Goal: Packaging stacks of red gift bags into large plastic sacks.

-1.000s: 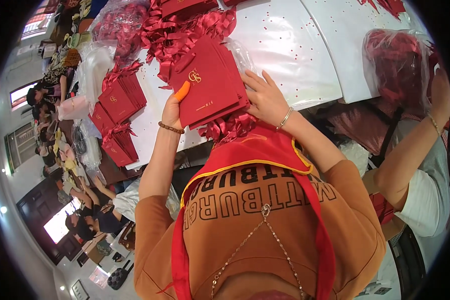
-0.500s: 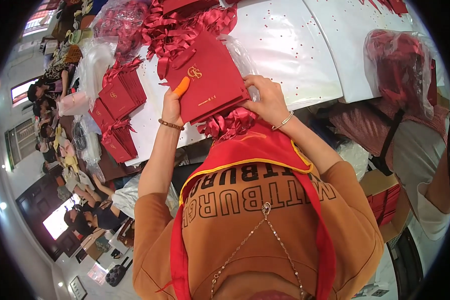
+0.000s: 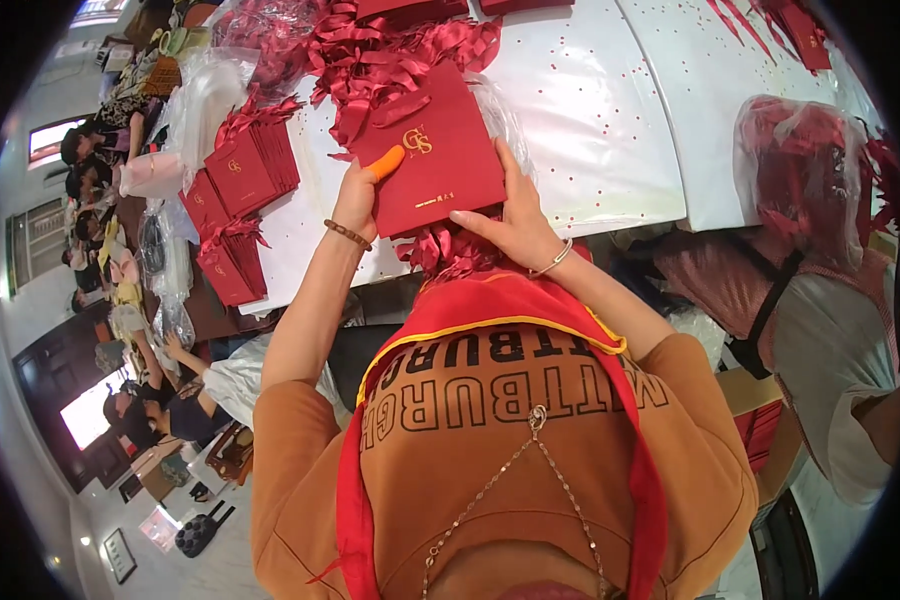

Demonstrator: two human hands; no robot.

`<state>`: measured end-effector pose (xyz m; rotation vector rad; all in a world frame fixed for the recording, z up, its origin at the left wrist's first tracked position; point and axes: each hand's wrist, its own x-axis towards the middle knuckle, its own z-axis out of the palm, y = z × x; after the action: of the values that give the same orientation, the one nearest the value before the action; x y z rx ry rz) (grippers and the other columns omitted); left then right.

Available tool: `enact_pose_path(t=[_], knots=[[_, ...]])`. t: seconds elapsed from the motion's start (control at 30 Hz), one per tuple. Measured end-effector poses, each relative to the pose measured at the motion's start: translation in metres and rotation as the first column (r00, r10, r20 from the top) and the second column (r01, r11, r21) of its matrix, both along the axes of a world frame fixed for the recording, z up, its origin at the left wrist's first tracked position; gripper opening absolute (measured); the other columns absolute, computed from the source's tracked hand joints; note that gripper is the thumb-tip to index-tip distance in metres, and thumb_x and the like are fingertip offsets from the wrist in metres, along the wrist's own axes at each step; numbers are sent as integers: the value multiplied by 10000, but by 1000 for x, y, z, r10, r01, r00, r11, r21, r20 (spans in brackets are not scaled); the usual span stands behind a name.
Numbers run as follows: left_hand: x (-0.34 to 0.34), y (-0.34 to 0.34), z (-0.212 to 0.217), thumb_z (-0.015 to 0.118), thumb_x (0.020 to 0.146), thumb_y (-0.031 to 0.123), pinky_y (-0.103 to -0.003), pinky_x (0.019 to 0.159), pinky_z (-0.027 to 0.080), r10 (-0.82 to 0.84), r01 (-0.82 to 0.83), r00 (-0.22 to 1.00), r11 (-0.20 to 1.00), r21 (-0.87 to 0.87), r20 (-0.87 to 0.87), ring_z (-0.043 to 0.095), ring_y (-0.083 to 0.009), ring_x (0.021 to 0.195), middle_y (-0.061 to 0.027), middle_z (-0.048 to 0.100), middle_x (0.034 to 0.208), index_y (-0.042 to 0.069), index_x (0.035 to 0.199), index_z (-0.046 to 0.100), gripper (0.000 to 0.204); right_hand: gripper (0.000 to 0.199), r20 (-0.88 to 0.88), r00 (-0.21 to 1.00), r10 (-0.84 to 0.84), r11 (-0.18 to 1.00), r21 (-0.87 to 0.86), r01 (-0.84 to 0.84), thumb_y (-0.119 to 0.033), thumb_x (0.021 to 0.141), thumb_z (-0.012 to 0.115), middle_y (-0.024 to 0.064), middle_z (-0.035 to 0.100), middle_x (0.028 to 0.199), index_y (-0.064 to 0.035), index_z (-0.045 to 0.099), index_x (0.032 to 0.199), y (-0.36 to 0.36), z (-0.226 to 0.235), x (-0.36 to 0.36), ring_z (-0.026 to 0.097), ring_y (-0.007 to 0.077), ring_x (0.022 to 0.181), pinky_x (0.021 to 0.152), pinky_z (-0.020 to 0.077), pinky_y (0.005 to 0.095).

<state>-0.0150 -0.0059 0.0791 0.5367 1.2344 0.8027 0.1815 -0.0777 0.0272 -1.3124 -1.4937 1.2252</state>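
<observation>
A stack of red paper gift bags (image 3: 448,155) with gold print is held over the near edge of the white table (image 3: 595,120). My left hand (image 3: 355,205) grips its left side, an orange finger cot (image 3: 387,163) on the thumb, which lies on the top bag; the other fingers are hidden beneath. My right hand (image 3: 520,222) clasps the near right corner, thumb across the front edge and fingers along the right side. Red ribbon handles (image 3: 450,250) bunch out below the stack, close to my red apron (image 3: 500,305).
Piles of red gift bags (image 3: 253,168) stand at the left, beside clear plastic wrapping (image 3: 205,105). A heap of red ribbons (image 3: 400,50) lies beyond my hands. At right are a plastic-wrapped red bundle (image 3: 800,165), a person in grey (image 3: 820,330) and a cardboard box (image 3: 738,390).
My right hand has shifted from pinching the stack's right edge to clasping its near right corner, thumb on top. The bags now sit more evenly together and slightly further right.
</observation>
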Motion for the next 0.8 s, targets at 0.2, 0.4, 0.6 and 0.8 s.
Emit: enact_pose_path(t=[0.2,0.4,0.6,0.8], knots=[[4,-4,1,568,837,54,-330,772,519,26,-18,994,996,83,-105,598,-200,926,-108,573,1074,5,1150,465,334,950,222,975,28,998,55,-42,-481,720,644,202,260,1387,-23,141,1384,3,12,11,221,352,1305,1039,132,502],[5,-6,-6,597,804,-3,-353,769,523,83,-47,974,984,174,-210,589,-223,941,-149,531,1113,22,1251,254,564,731,-155,952,-263,964,-72,254,-360,767,627,207,323,1346,-38,298,1335,62,-13,28,319,312,1251,1028,239,383],[5,-11,-12,625,784,-15,-353,767,522,121,-35,962,944,327,-246,556,-240,988,-175,471,1160,51,1278,132,700,373,-537,806,-248,798,-585,-144,-199,841,574,127,509,1193,11,528,1146,150,-36,22,511,181,1065,899,414,292],[8,-10,-13,653,761,-23,-354,811,511,130,-59,973,938,341,-190,513,-237,1053,-174,414,1223,50,1268,158,712,155,-611,790,-57,709,-581,-399,-161,815,611,36,641,807,-47,623,919,206,-57,16,611,131,691,629,506,242]])
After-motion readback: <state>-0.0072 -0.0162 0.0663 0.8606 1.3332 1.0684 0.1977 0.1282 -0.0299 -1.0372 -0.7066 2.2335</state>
